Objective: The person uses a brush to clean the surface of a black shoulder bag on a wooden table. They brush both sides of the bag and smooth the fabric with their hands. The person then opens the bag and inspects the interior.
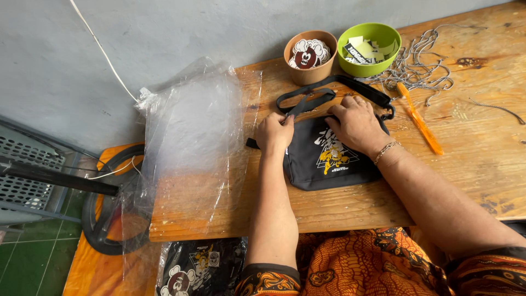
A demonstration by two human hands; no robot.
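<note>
A small black pouch bag [329, 161] with a white and yellow print lies on the wooden table [471, 159] in front of me. Its black strap [312, 97] loops away toward the bowls. My left hand [274, 133] pinches the bag's upper left corner, where the strap meets it. My right hand [356, 121] presses flat on the bag's upper right part, fingers curled over its top edge. A thin bracelet is on my right wrist.
Clear plastic bags [189, 137] lie stacked at the table's left end. A brown bowl [309, 55] of round stickers and a green bowl [368, 48] of paper tags stand by the wall. Grey cords [416, 66] and an orange stick [419, 118] lie right. A bagged pouch [200, 268] rests below.
</note>
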